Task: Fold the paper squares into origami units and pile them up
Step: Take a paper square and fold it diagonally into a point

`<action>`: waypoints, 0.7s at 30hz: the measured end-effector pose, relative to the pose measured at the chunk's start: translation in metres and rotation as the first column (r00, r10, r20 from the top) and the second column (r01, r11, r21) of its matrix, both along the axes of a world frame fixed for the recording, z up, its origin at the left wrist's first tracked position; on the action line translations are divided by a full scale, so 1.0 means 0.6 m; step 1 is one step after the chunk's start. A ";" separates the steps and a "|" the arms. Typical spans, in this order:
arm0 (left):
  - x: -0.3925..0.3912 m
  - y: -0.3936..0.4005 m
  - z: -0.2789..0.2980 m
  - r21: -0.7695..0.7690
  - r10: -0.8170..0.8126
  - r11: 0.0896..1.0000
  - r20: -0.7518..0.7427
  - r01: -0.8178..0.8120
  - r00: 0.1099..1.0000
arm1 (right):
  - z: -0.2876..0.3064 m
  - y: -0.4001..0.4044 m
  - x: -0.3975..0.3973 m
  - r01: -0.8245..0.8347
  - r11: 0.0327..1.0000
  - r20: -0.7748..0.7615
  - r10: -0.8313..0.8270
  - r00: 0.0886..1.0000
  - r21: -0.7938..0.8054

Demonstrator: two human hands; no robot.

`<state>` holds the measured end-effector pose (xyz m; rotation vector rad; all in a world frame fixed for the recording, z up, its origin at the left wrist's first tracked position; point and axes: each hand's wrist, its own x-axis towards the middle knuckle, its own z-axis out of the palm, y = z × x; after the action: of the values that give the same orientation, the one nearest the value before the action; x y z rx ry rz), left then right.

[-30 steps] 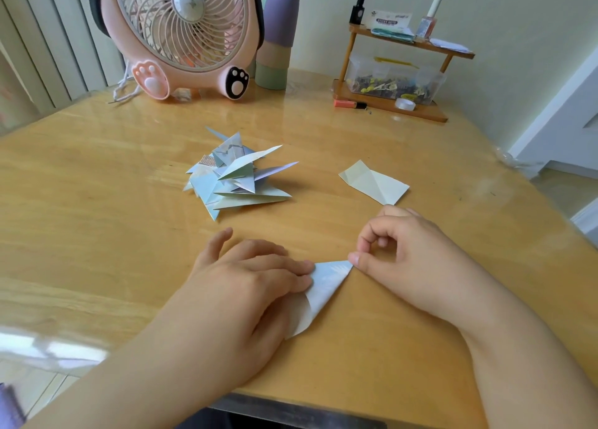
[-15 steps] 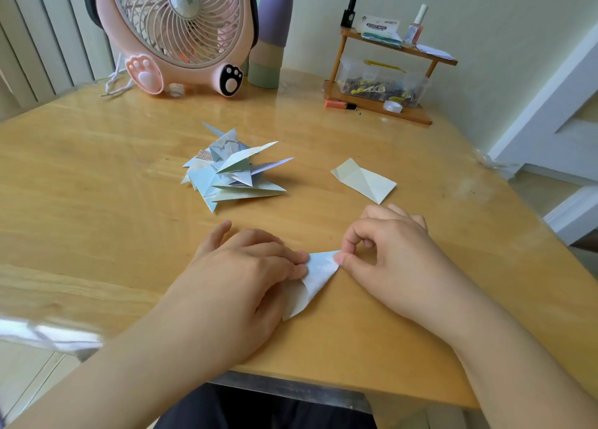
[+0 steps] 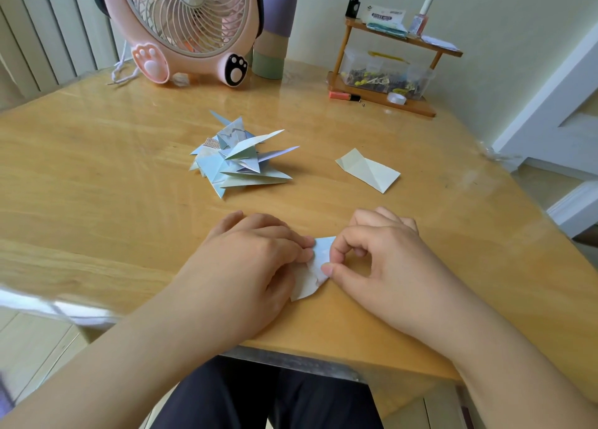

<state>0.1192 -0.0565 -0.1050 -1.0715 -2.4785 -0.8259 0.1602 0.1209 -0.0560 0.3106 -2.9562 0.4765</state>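
A small pale blue folded paper (image 3: 313,271) lies near the front edge of the wooden table (image 3: 97,176). My left hand (image 3: 246,263) lies flat on its left part, fingers pressing it down and hiding much of it. My right hand (image 3: 382,260) pinches the paper's right edge between thumb and forefinger. A pile of folded origami units (image 3: 238,157), blue and pale green, sits farther back at the middle. To the right of the pile lies a single pale green folded sheet (image 3: 367,169).
A pink fan (image 3: 184,30) stands at the back of the table beside a purple and green bottle (image 3: 275,27). A small wooden shelf (image 3: 391,56) with bottles and a clear box is at the back right, an orange tube (image 3: 343,96) in front of it.
My right thumb and forefinger have moved left and down along the paper's right edge, covering more of it. The camera has tilted down; the pile and green sheet lie as before.
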 end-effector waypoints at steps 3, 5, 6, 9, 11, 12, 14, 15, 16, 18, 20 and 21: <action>-0.001 0.000 -0.001 -0.009 -0.001 1.000 -0.023 0.001 1.000 | -0.004 -0.007 0.010 -0.042 0.999 0.004 0.042 0.999 0.006; 0.000 0.000 0.000 -0.008 -0.005 1.000 -0.027 0.005 1.000 | -0.008 -0.011 0.015 -0.062 0.998 -0.019 0.062 0.998 0.006; 0.000 0.001 0.000 -0.009 -0.007 1.000 -0.028 0.006 1.000 | -0.010 -0.013 0.017 -0.068 0.998 -0.027 0.068 0.997 0.003; 0.000 0.001 0.002 -0.017 -0.013 1.000 -0.018 0.013 1.000 | -0.014 -0.016 0.021 -0.081 0.997 -0.030 0.081 0.996 -0.015; 0.001 0.000 0.001 -0.016 -0.013 1.000 -0.017 0.013 1.000 | -0.013 -0.016 0.022 -0.076 0.997 -0.021 0.075 0.997 -0.029; 0.001 0.000 0.001 -0.016 -0.013 1.000 -0.021 0.012 1.000 | -0.012 -0.015 0.022 -0.068 0.997 -0.013 0.067 0.998 -0.040; 0.001 0.000 0.000 -0.013 -0.008 1.000 -0.018 0.008 1.000 | -0.009 -0.011 0.020 -0.039 0.998 0.001 0.039 0.999 -0.051; 0.001 0.000 0.000 -0.010 -0.005 1.000 -0.014 0.005 1.000 | -0.008 -0.008 0.017 -0.014 0.999 0.001 0.014 1.000 -0.048; 0.001 0.000 0.000 -0.006 -0.006 1.000 -0.009 0.006 1.000 | -0.006 -0.004 0.013 0.012 0.999 -0.003 -0.012 1.000 -0.045; 0.001 0.000 -0.001 -0.002 -0.009 1.000 0.005 0.009 1.000 | -0.004 0.003 0.001 0.056 0.998 -0.014 -0.056 0.998 -0.040; 0.001 -0.001 -0.001 -0.004 -0.011 1.000 0.018 0.011 1.000 | -0.002 0.011 -0.012 0.084 0.996 -0.014 -0.085 0.996 -0.022; 0.000 -0.002 -0.001 -0.002 -0.013 1.000 0.023 0.013 1.000 | -0.001 0.015 -0.017 0.094 0.995 -0.011 -0.094 0.995 -0.014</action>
<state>0.1195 -0.0575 -0.1056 -1.0853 -2.4947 -0.8447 0.1497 0.1301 -0.0567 0.1708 -2.9391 0.4812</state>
